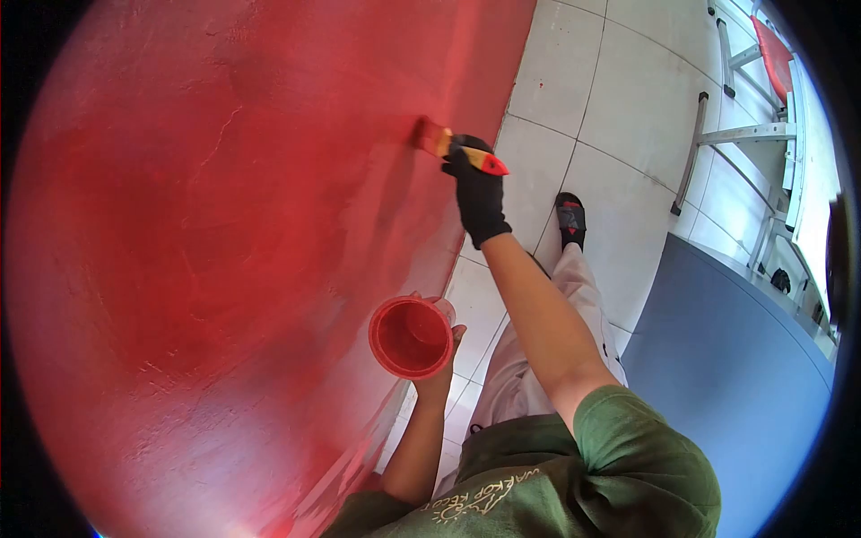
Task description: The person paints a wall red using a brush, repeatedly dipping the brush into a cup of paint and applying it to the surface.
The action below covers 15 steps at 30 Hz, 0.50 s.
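My right hand (481,195), in a black glove, is closed round the handle of a paintbrush (437,138). The brush's bristles are against the red-painted wall (269,170), and the red tip of its handle sticks out past my fingers. My ungloved left hand (439,369) grips a paint cup (411,338) from the side and below, close to the wall. Red paint coats the inside of the cup; how much lies in the bottom is hard to make out. Most of my left fingers are hidden behind the cup.
White floor tiles (628,108) run along the wall's foot, with small red spots on them. My foot in a dark sandal (570,215) stands there. To the right are a blue-grey panel (726,359) and metal-legged furniture (749,134) with a red part.
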Available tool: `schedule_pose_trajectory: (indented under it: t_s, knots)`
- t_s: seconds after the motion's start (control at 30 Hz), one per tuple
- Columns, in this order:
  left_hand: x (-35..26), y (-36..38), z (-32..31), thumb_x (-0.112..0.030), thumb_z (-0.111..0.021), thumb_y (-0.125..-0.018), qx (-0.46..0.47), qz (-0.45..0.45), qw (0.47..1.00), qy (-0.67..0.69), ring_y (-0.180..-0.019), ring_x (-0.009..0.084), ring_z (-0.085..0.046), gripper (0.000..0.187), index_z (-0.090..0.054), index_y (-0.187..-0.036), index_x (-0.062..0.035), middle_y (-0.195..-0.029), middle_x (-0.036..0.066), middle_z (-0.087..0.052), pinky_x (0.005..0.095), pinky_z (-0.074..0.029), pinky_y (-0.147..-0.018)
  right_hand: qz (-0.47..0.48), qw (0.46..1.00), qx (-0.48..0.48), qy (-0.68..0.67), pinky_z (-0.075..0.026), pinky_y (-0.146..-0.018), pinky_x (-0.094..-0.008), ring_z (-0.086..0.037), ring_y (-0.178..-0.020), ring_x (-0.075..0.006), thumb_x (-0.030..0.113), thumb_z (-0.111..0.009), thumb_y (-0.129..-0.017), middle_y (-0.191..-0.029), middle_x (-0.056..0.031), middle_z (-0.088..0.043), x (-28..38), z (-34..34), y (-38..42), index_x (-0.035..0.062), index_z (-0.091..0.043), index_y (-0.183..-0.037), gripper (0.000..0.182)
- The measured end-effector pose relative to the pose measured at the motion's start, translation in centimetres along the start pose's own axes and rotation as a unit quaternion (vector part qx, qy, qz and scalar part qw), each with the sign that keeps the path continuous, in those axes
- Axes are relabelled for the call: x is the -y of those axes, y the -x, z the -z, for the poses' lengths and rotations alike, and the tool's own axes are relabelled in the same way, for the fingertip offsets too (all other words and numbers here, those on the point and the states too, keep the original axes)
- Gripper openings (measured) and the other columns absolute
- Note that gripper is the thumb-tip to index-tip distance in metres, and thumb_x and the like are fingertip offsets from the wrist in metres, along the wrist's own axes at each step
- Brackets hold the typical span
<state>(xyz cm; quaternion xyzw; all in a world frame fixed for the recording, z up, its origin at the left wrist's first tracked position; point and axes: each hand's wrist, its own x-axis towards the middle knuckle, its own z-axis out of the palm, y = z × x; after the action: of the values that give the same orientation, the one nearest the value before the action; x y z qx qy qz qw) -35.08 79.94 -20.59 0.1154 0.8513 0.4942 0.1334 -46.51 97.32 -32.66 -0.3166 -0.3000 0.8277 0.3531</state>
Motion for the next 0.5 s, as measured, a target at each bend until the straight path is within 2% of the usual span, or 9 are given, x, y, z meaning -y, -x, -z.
schedule_pose_trajectory:
  t_s: [0.1,0.17,0.23,0.27,0.37,0.43,0.5]
  knots:
    - [-0.4,0.0,-0.2,-0.001,-0.078,-0.066,-0.005,0.007,0.999,0.031,-0.115,0.0229,-0.046,0.073,-0.038,-0.128,-0.0030,-0.122,0.009,-0.049,0.0363,-0.038,-0.099,0.001,0.996,0.045,-0.075,-0.053,-0.073,-0.0321,-0.062,-0.086,-0.0177,0.015,-0.059,-0.088,-0.096,-0.0085,-0.060,3.6,-2.2,1.9,0.0012,-0.055,-0.106,0.022]
    - [-0.2,-0.1,-0.2,-0.002,-0.078,-0.066,-0.003,-0.025,1.000,-0.005,-0.115,0.0227,-0.046,0.073,-0.038,-0.127,-0.0032,-0.122,0.009,-0.049,0.0363,-0.038,-0.099,-0.010,0.998,0.018,-0.064,-0.054,-0.073,-0.0325,-0.062,-0.088,-0.0183,0.014,-0.059,-0.088,-0.097,-0.0083,-0.060,4.3,-0.5,1.8,0.0015,-0.054,-0.107,0.023]
    - [-0.3,-0.2,-0.2,-0.002,-0.079,-0.066,-0.010,-0.030,1.000,0.000,-0.115,0.0228,-0.046,0.073,-0.038,-0.127,-0.0032,-0.122,0.009,-0.049,0.0362,-0.038,-0.099,-0.015,0.998,-0.051,-0.034,-0.053,-0.072,-0.0315,-0.062,-0.087,-0.0182,0.014,-0.059,-0.088,-0.098,-0.0084,-0.060,2.3,1.5,1.0,0.0015,-0.054,-0.108,0.024]
    - [-0.3,-0.2,-0.2,-0.003,-0.079,-0.066,-0.012,-0.033,0.999,0.004,-0.115,0.0230,-0.046,0.073,-0.038,-0.127,-0.0033,-0.123,0.009,-0.049,0.0361,-0.038,-0.099,-0.014,0.998,-0.050,-0.034,-0.053,-0.072,-0.0315,-0.062,-0.087,-0.0182,0.014,-0.059,-0.088,-0.098,-0.0084,-0.060,1.0,2.2,0.4,0.0015,-0.054,-0.108,0.024]
    - [0.3,0.1,-0.1,-0.004,-0.080,-0.065,-0.020,-0.009,1.000,0.014,-0.116,0.0234,-0.046,0.074,-0.038,-0.127,-0.0034,-0.124,0.010,-0.048,0.0360,-0.038,-0.099,-0.061,0.993,-0.104,0.020,-0.053,-0.072,-0.0305,-0.062,-0.087,-0.0178,0.014,-0.059,-0.088,-0.099,-0.0083,-0.061,-0.9,2.5,-0.9,0.0010,-0.055,-0.109,0.025]
    - [0.6,0.4,0.2,-0.005,-0.080,-0.065,-0.019,0.003,1.000,0.002,-0.116,0.0235,-0.046,0.075,-0.038,-0.127,-0.0035,-0.124,0.010,-0.048,0.0358,-0.038,-0.099,-0.019,0.999,-0.006,0.033,-0.052,-0.073,-0.0299,-0.061,-0.088,-0.0175,0.014,-0.059,-0.088,-0.100,-0.0084,-0.061,-0.3,0.4,-0.3,0.0012,-0.056,-0.108,0.024]
    - [0.9,0.4,0.3,-0.009,-0.080,-0.067,-0.013,-0.008,1.000,-0.009,-0.117,0.0237,-0.045,0.075,-0.037,-0.128,-0.0043,-0.126,0.010,-0.047,0.0358,-0.037,-0.100,-0.029,0.999,0.020,-0.016,-0.053,-0.074,-0.0317,-0.061,-0.089,-0.0184,0.013,-0.059,-0.087,-0.101,-0.0083,-0.061,1.9,-1.5,0.9,0.0031,-0.056,-0.109,0.024]
